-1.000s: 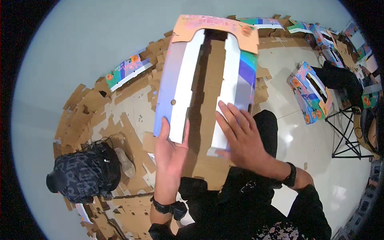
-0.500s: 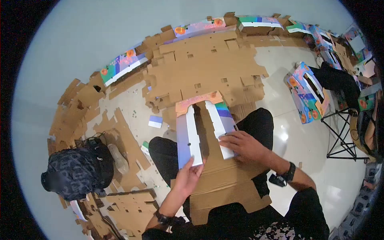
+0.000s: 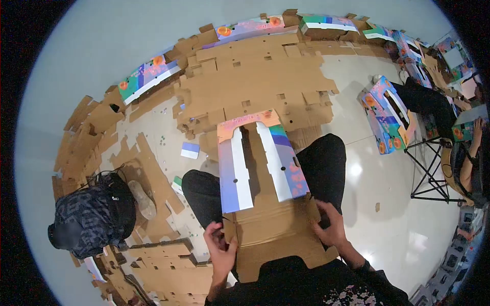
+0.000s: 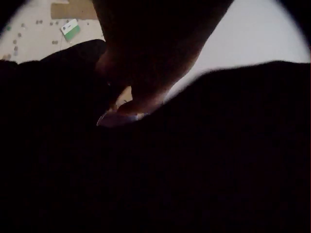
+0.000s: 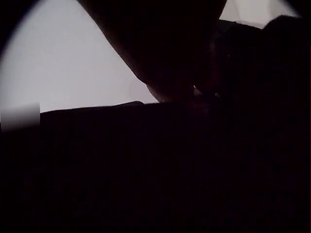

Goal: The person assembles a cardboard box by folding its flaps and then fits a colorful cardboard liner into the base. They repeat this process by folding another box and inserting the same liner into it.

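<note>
Cardboard carton (image 3: 242, 178), shadowed inside, seemingly touches left hand (image 3: 222, 254) and right hand (image 3: 333, 229).

My head view comes through bright and evenly lit, the wall (image 3: 102, 56) flat and pale. The floor (image 3: 377, 178) throws hot glare spots back at me at 3 and 4 o'clock. Shadow darkens the inside of the printed carton (image 3: 229, 178) at centre. Fisheye distortion bends the wall-side row of boxes (image 3: 255, 28) into an arc from 10 to 2, with black corners beyond; a smudge blurs part of the backpack (image 3: 92, 204) at 8.

My left wrist feed is mostly black: the left hand (image 4: 150, 63) is a backlit silhouette, with white glow toward 1 and a soft-looking card (image 4: 70, 30) between 10 and 11.

My right wrist feed is darker, the right hand (image 5: 170, 53) nearly lost against glow at 10, a grey smear at 9.
</note>
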The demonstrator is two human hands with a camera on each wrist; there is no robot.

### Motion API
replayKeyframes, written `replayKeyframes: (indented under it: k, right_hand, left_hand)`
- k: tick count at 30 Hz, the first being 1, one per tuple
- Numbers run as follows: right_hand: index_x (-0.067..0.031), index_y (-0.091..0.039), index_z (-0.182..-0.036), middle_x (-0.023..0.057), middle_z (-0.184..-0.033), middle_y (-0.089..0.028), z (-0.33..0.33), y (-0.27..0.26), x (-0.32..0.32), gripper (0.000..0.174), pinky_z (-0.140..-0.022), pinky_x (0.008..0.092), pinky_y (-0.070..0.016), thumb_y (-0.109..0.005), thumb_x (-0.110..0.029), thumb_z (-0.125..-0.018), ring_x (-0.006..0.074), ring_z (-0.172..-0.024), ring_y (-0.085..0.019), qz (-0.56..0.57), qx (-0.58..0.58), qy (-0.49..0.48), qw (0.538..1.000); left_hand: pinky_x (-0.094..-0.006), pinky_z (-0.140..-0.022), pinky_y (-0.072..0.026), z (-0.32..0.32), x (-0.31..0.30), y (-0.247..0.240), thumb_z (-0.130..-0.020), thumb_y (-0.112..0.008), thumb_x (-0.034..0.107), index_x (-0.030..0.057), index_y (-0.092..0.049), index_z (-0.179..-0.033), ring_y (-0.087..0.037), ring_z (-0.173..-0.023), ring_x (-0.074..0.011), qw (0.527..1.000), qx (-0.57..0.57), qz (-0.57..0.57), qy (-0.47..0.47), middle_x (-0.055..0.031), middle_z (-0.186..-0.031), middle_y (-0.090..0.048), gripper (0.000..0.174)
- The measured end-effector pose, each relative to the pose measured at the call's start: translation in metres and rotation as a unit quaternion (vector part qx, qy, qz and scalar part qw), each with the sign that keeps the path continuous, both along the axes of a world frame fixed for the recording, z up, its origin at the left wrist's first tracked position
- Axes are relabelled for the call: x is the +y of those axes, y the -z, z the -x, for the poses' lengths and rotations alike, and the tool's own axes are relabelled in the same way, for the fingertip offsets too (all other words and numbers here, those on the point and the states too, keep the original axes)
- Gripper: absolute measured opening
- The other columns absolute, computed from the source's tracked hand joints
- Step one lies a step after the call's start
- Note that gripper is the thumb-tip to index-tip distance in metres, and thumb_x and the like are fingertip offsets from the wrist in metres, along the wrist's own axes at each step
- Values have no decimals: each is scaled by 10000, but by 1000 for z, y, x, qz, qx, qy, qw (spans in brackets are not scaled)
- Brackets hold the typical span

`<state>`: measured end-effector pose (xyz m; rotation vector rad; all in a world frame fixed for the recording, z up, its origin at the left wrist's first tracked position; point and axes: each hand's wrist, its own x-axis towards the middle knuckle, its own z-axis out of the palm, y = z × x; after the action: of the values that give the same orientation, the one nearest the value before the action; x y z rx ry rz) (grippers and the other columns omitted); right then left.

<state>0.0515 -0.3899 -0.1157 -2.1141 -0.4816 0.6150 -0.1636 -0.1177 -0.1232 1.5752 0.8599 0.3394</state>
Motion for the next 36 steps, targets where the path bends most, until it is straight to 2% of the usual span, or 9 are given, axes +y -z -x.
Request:
replayKeyframes:
  k: [6,11,14,18,23,26,30,33,36]
  right_hand:
    - [-34,-500,-1425,191,-1213,-667,-11,17,-5,743,-851,385,-584,-855,-202,-794,314,-1055,-696,25,-67,-219,973]
    - [40,-328,-1498,205,-964,-714,-39,27,25,1016,-785,413,-586,-884,-400,-771,345,-872,-724,117,115,-110,980]
    - [36,-298,-1523,219,-899,-717,-63,34,42,1062,-759,409,-588,-886,-417,-764,347,-810,-728,126,159,-142,969]
    - [32,-459,-1447,234,-883,-726,-88,36,60,941,-771,423,-590,-873,-448,-752,368,-803,-729,77,172,-208,960]
    - [9,-670,-1222,219,-917,-739,-109,96,74,630,-810,455,-587,-797,-441,-799,412,-863,-723,166,22,-256,952]
    - [-14,-695,-1197,193,-924,-747,-113,103,66,510,-818,462,-586,-748,-371,-837,408,-870,-728,146,4,-227,963]
    - [-20,-676,-1242,173,-938,-741,-108,77,43,467,-856,433,-571,-738,-289,-866,315,-1001,-714,25,231,-164,959]
    - [-27,-594,-1349,186,-1105,-662,-118,89,20,557,-930,414,-530,-758,-291,-886,283,-1123,-628,-39,137,-322,936]
    - [-32,-439,-1495,191,-1408,-484,-115,32,50,692,-1017,382,-480,-746,-315,-943,272,-1121,-583,84,116,-300,943]
  left_hand:
    - [-337,-907,-565,-5,6,15,-784,-846,-18,49,-308,-1425,-629,-1049,-196,991,56,22,121,-128,-1280,-496,840]
    - [-342,-801,-570,-39,32,10,-665,-976,198,7,-172,-1546,-649,-1022,-233,973,176,-43,146,-213,-1292,-487,1208]
    - [-386,-893,-561,-60,63,33,-677,-974,272,-11,-269,-1531,-648,-1074,-300,942,143,-184,243,-231,-1351,-476,1143]
    - [-423,-1024,-507,-79,90,41,-662,-975,381,-13,-346,-1498,-617,-1200,-324,944,137,-84,287,-219,-1359,-569,1118]
    - [-480,-773,-572,-110,107,66,-809,-832,334,-37,-593,-1007,-707,-919,-437,896,251,-231,283,-274,-947,-714,484]
    - [-455,-762,-576,-105,100,88,-853,-762,219,-21,-603,-1017,-735,-828,-381,892,244,-268,269,-235,-880,-720,331]
    - [-417,-898,-557,-89,114,50,-860,-710,91,25,-568,-1306,-679,-1053,-286,929,196,-13,313,-194,-1206,-644,473]
    - [-429,-1112,-448,-61,129,55,-846,-761,64,131,-245,-1628,-425,-1417,-312,924,24,157,347,-125,-1577,-320,939]
    - [-412,-1115,-448,-75,102,27,-869,-781,98,116,-199,-1631,-428,-1422,-310,934,14,-77,349,-152,-1532,-376,959]
